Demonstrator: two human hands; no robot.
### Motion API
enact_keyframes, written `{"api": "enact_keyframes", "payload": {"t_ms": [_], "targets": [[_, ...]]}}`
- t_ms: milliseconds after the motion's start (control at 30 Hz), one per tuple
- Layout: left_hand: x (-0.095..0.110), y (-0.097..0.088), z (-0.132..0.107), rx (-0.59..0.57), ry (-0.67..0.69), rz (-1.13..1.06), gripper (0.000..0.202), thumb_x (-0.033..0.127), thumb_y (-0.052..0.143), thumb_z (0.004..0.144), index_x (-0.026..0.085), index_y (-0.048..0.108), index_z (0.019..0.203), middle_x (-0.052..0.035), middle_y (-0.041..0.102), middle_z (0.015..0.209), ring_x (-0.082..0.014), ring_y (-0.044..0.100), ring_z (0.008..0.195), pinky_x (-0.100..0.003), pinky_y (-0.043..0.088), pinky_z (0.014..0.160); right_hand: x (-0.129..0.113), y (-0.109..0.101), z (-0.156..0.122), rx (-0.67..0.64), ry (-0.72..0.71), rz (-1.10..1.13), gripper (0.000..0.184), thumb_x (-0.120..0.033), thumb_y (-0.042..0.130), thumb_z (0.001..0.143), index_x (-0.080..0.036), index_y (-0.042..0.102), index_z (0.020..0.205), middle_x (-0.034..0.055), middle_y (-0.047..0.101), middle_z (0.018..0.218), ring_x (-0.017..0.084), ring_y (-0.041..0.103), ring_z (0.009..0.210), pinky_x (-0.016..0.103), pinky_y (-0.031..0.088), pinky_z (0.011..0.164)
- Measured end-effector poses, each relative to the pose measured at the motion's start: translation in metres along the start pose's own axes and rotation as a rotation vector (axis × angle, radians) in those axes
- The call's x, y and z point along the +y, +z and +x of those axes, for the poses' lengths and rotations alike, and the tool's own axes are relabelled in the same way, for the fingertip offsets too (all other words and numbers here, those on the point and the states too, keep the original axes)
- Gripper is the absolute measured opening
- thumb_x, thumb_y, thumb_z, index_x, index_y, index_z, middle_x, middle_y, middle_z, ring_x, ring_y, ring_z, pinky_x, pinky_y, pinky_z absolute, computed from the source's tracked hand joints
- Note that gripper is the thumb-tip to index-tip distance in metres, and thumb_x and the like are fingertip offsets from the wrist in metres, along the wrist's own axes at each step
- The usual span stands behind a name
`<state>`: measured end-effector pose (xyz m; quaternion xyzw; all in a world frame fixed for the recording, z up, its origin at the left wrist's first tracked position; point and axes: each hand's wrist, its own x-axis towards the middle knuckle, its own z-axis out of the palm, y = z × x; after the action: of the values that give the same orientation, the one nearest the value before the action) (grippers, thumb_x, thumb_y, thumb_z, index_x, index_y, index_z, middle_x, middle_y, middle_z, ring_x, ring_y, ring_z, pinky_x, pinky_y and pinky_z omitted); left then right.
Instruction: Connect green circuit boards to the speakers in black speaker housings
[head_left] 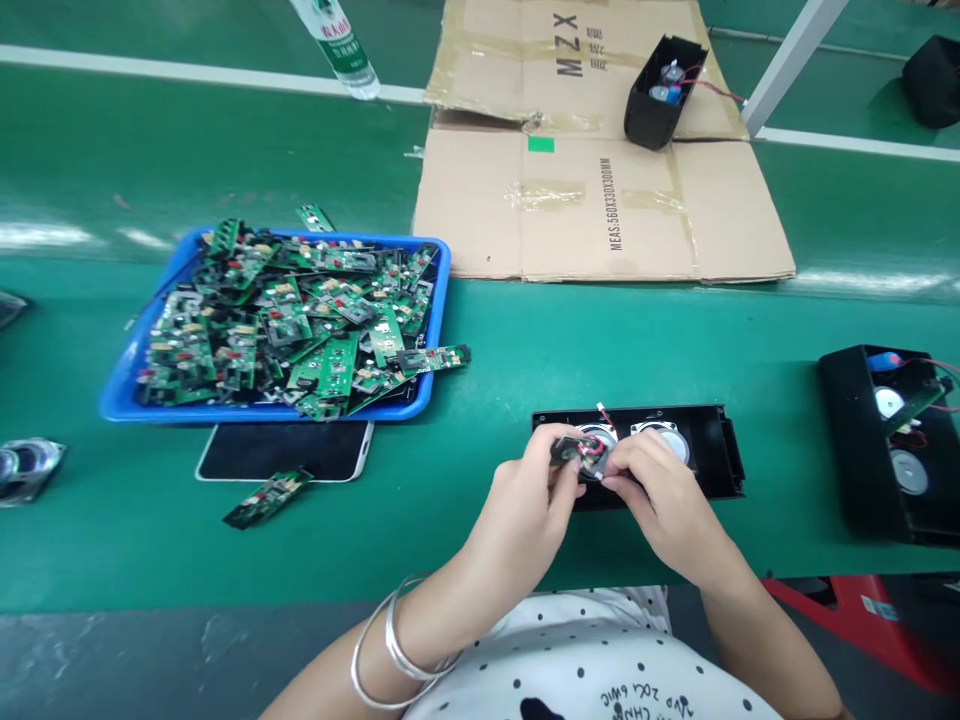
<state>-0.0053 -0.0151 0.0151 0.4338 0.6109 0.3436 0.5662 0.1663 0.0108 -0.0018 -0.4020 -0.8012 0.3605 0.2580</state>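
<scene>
A black plastic speaker housing [712, 445] lies open on the green bench in front of me, with two round silver speakers inside. My left hand [529, 490] and my right hand [652, 490] meet over its left end. Both pinch a small dark part with red wires [581, 452], held just above the left speaker. Fingers of both hands are curled closed around that part. Silver bangles ring my left wrist.
A blue tray [131, 375] heaped with green circuit boards sits at left, over a dark phone [285, 452]. One loose board [266, 497] lies nearby. Another open housing [862, 450] stands at right, flattened cardboard [600, 200] with a black housing [660, 90] beyond, a bottle [337, 45] far left.
</scene>
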Motion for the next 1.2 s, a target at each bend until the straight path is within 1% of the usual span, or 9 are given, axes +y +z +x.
{"api": "enact_keyframes", "payload": {"t_ms": [67,167,367,467,800,900,1000,1100,1200], "targets": [[0.000,-0.002,0.002,0.031,-0.016,-0.010,0.018,0.026,0.051,0.088,0.019,0.052,0.104,-0.0031,0.069,0.087,-0.0171,0.071,0.076,-0.032,0.063,0.071,0.000,-0.004,0.000,-0.046,0.026,0.049,0.015,-0.014,0.046,0.094,-0.020,0.050,0.081,0.0014,0.056,0.079,0.016,0.049,0.075,0.029,0.041,0.068],[0.005,-0.007,0.005,-0.015,-0.066,-0.110,0.020,0.026,0.055,0.085,0.018,0.051,0.104,-0.0041,0.070,0.090,-0.0180,0.071,0.080,-0.030,0.064,0.068,0.002,-0.006,-0.001,-0.008,0.057,0.087,0.012,-0.015,0.048,0.094,-0.020,0.050,0.083,0.0015,0.055,0.082,0.016,0.050,0.079,0.028,0.042,0.070],[0.010,-0.012,0.007,-0.038,-0.129,-0.161,0.032,0.023,0.056,0.083,0.018,0.048,0.114,0.0010,0.068,0.072,-0.0181,0.072,0.076,-0.030,0.064,0.067,-0.001,0.002,0.000,0.037,0.027,0.056,0.013,-0.015,0.045,0.094,-0.020,0.050,0.084,0.0019,0.056,0.081,0.016,0.050,0.077,0.029,0.042,0.069],[0.009,-0.011,0.007,-0.050,-0.109,-0.132,0.031,0.022,0.056,0.083,0.019,0.050,0.113,0.0020,0.067,0.071,-0.0166,0.071,0.075,-0.028,0.064,0.066,-0.002,0.003,0.002,0.034,0.033,0.025,0.013,-0.015,0.044,0.095,-0.019,0.050,0.084,0.0024,0.056,0.081,0.016,0.050,0.078,0.030,0.042,0.070],[0.009,-0.008,0.006,-0.079,-0.049,-0.065,0.027,0.022,0.055,0.084,0.021,0.054,0.110,0.0003,0.071,0.085,-0.0152,0.071,0.075,-0.026,0.063,0.068,-0.004,0.007,0.001,-0.004,0.035,-0.031,0.012,-0.012,0.044,0.094,-0.018,0.047,0.084,0.0025,0.053,0.082,0.018,0.047,0.077,0.032,0.037,0.071],[0.008,-0.007,0.006,-0.072,-0.025,-0.043,0.024,0.022,0.055,0.084,0.021,0.054,0.109,0.0007,0.071,0.086,-0.0146,0.071,0.073,-0.027,0.063,0.070,-0.005,0.009,0.000,0.027,0.038,-0.062,0.012,-0.012,0.044,0.093,-0.018,0.047,0.084,0.0028,0.053,0.082,0.018,0.047,0.078,0.033,0.037,0.071],[0.006,-0.005,0.004,-0.073,0.008,-0.043,0.022,0.021,0.053,0.085,0.021,0.054,0.107,-0.0002,0.072,0.092,-0.0142,0.072,0.076,-0.026,0.063,0.072,-0.006,0.011,0.000,0.047,0.044,-0.079,0.012,-0.012,0.044,0.093,-0.018,0.047,0.084,0.0024,0.054,0.081,0.017,0.047,0.077,0.032,0.037,0.070],[0.003,-0.004,0.002,-0.082,0.071,-0.033,0.017,0.020,0.049,0.088,0.021,0.054,0.104,-0.0008,0.071,0.098,-0.0128,0.071,0.078,-0.024,0.062,0.074,-0.005,0.012,0.000,0.062,0.045,-0.075,0.011,-0.013,0.044,0.093,-0.018,0.048,0.084,0.0022,0.054,0.079,0.017,0.047,0.075,0.031,0.037,0.069],[0.000,-0.004,0.000,-0.088,0.113,-0.002,0.016,0.018,0.045,0.090,0.021,0.053,0.103,-0.0002,0.070,0.096,-0.0112,0.072,0.075,-0.021,0.061,0.072,-0.004,0.014,0.000,0.108,0.051,-0.068,0.012,-0.013,0.046,0.092,-0.018,0.050,0.082,0.0016,0.055,0.077,0.016,0.047,0.073,0.030,0.037,0.067]]}}
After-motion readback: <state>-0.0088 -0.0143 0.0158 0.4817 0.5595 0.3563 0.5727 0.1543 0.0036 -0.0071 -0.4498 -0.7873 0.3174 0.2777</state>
